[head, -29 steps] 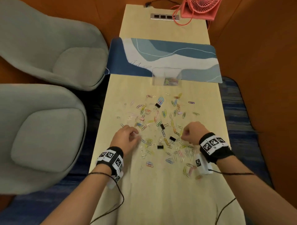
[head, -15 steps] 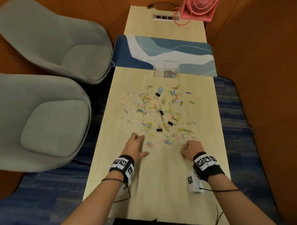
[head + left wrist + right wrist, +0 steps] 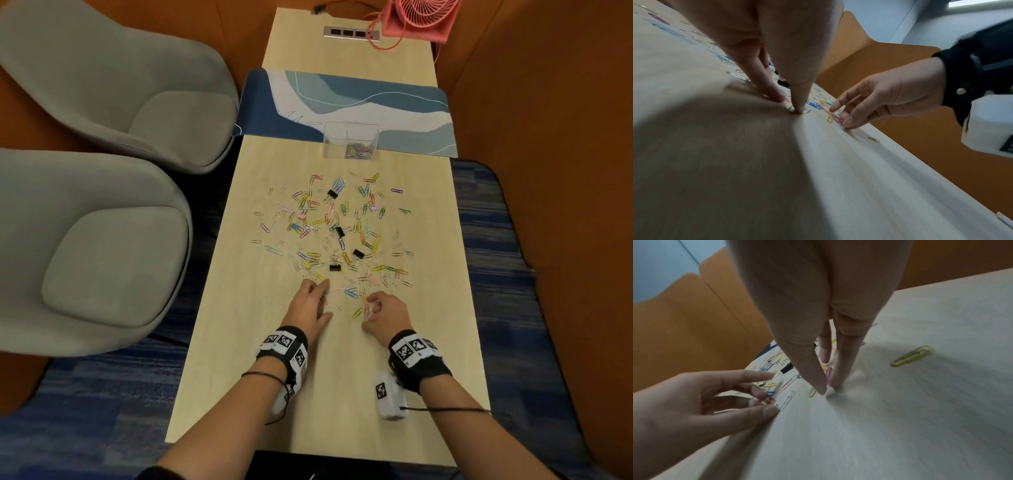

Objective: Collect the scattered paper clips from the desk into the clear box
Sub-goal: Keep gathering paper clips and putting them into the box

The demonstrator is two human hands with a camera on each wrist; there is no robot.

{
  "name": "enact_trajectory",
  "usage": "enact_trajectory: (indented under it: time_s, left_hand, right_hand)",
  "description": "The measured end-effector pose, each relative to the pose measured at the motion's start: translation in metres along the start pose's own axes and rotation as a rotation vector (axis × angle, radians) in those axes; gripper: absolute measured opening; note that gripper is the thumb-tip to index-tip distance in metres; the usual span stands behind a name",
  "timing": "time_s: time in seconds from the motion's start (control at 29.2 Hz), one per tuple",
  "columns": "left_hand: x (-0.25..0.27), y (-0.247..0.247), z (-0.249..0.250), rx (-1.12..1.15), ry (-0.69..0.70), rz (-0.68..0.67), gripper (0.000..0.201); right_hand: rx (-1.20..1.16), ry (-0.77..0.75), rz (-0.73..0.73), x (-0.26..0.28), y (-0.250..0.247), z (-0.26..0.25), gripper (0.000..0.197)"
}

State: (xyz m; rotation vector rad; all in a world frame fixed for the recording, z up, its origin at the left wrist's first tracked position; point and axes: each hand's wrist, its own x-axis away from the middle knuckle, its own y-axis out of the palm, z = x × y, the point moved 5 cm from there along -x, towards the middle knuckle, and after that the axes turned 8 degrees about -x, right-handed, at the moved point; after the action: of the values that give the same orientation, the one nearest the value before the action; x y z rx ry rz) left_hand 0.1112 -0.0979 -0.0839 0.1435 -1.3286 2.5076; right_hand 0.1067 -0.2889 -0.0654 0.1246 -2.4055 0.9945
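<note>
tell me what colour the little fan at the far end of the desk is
The fan is pink; it shows best in the head view.

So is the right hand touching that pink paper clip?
Touching. The right wrist view shows the right hand pinching the pink paper clip between its fingertips.

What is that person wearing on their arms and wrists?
Both forearms are bare. Each wrist carries a black band set with white squares printed with black square-pattern markers. A white boxy camera with one such marker hangs under the right wrist. Thin black cables trail from both wrists.
</note>
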Motion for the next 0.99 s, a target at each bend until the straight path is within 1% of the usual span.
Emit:
enact_trajectory:
  time_s: [0.07, 0.17, 0.24, 0.34, 0.44, 0.55, 0.62, 0.65, 0.72, 0.79, 0.82, 0.89, 0.99]
  left_hand:
    - [-0.005, -0.001, 0.006, -0.006, 0.032, 0.002, 0.066]
    - [-0.012, 0.004, 0.014, -0.043, 0.097, -0.002, 0.063]
    - [-0.015, 0.010, 0.017, -0.088, 0.130, -0.014, 0.053]
    - [-0.020, 0.013, 0.023, -0.152, 0.164, -0.005, 0.034]
    - [-0.025, 0.011, 0.026, -0.196, 0.195, 0.026, 0.022]
    - [-0.028, 0.007, 0.022, -0.221, 0.188, 0.060, 0.012]
    - [-0.029, 0.006, 0.021, -0.223, 0.188, 0.061, 0.009]
    - [-0.028, 0.005, 0.022, -0.215, 0.195, 0.068, 0.011]
    - [-0.025, 0.003, 0.025, -0.198, 0.211, 0.070, 0.023]
    - [-0.022, 0.004, 0.027, -0.243, 0.240, 0.034, 0.036]
    - [-0.022, 0.005, 0.027, -0.274, 0.254, 0.019, 0.037]
    - [-0.024, 0.005, 0.026, -0.297, 0.252, 0.010, 0.031]
    - [-0.030, 0.004, 0.024, -0.287, 0.233, 0.035, 0.019]
  right_hand:
    - [-0.035, -0.022, 0.023, 0.000, -0.002, -0.002, 0.046]
    - [0.028, -0.022, 0.098, 0.003, -0.011, 0.007, 0.053]
    - [0.034, -0.014, 0.102, 0.006, -0.012, 0.013, 0.056]
    - [0.019, -0.079, 0.088, 0.005, -0.005, 0.009, 0.055]
    - [0.021, -0.139, 0.094, 0.003, 0.003, 0.004, 0.054]
    - [0.048, -0.134, 0.076, 0.001, 0.008, 0.004, 0.066]
    - [0.137, -0.182, 0.078, 0.001, 0.011, -0.002, 0.076]
    - [0.195, -0.208, 0.075, 0.000, 0.012, -0.006, 0.077]
    - [0.315, -0.246, 0.051, 0.000, 0.016, -0.017, 0.073]
    - [0.381, -0.263, 0.032, -0.002, 0.018, -0.025, 0.060]
    - [0.394, -0.266, 0.031, -0.003, 0.017, -0.028, 0.053]
    - [0.420, -0.271, 0.030, -0.004, 0.016, -0.031, 0.042]
    - [0.455, -0.293, 0.024, -0.005, 0.014, -0.036, 0.028]
